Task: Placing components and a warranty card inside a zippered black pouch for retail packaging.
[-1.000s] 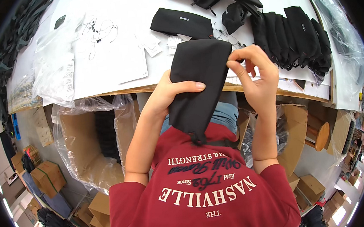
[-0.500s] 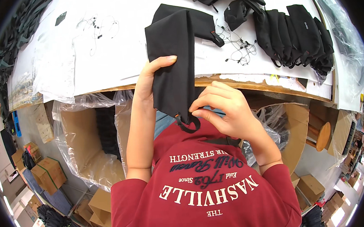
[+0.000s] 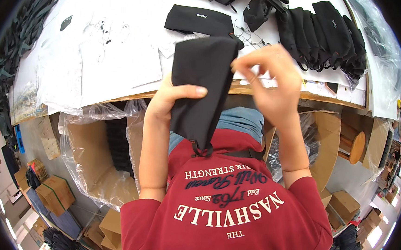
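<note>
A black fabric pouch [image 3: 202, 83] hangs in front of my body above the table's near edge. It tilts, with a small black loop [image 3: 202, 148] and an orange bit at its lower end. My left hand [image 3: 175, 96] is closed around its left side, thumb flat on the front, other fingers hidden behind. At the pouch's upper right edge my right hand [image 3: 271, 73] is closed in a pinch, slightly blurred; what lies between its fingertips is hidden. Just beyond, another black pouch [image 3: 197, 19] lies on the white table [image 3: 126, 60].
A row of black pouches [image 3: 336, 32] stands at the table's right, beside thin black cords with tags [image 3: 248, 38]. More cords [image 3: 106, 36] lie at left. Below the table edge are a plastic-lined carton [image 3: 95, 151] on the left and another carton [image 3: 327, 139] on the right.
My right hand has moved from the loop end up along the pouch's right edge to its upper corner. The held pouch has shifted down and right, uncovering the one on the table.
</note>
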A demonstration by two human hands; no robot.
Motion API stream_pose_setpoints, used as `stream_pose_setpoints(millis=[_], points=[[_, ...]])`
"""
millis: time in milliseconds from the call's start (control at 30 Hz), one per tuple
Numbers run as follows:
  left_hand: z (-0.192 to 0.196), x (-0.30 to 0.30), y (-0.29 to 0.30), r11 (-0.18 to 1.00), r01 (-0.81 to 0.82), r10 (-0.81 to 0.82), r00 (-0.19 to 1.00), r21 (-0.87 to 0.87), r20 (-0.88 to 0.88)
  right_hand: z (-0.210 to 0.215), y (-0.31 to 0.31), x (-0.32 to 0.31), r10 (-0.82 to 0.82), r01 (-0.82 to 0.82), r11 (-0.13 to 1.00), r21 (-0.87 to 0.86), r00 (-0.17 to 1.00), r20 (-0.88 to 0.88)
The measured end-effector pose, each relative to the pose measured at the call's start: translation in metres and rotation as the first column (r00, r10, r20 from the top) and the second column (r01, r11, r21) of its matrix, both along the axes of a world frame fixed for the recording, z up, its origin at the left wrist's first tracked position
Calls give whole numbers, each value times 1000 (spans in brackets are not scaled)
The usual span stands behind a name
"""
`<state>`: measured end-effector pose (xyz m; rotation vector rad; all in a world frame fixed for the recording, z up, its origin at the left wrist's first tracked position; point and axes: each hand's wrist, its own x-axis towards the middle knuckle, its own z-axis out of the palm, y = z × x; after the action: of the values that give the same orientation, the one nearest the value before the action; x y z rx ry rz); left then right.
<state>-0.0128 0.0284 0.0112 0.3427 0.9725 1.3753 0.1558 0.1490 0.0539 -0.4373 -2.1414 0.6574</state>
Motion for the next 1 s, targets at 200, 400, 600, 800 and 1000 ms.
stream_pose_setpoints(millis=[200, 400, 600, 800, 1000], points=[[-7, 5, 0, 997, -72, 72, 996, -13, 59, -1, -10, 1, 93, -80, 956, -283, 995, 34], [-27, -16, 6, 977, -189, 213, 908, -100, 361, -11, -49, 7, 404, -328, 845, -423, 909, 101], [-24, -15, 8, 978, -192, 210, 901, -87, 378, -8, -41, 11, 386, -291, 881, -372, 898, 211], [-17, -7, 15, 908, -400, 413, 904, -123, 107, -4, -37, 14, 48, -42, 999, -26, 929, 366], [-17, 12, -3, 947, -320, 318, 928, -23, 192, -22, -31, 8, 48, -8, 995, -99, 913, 405]])
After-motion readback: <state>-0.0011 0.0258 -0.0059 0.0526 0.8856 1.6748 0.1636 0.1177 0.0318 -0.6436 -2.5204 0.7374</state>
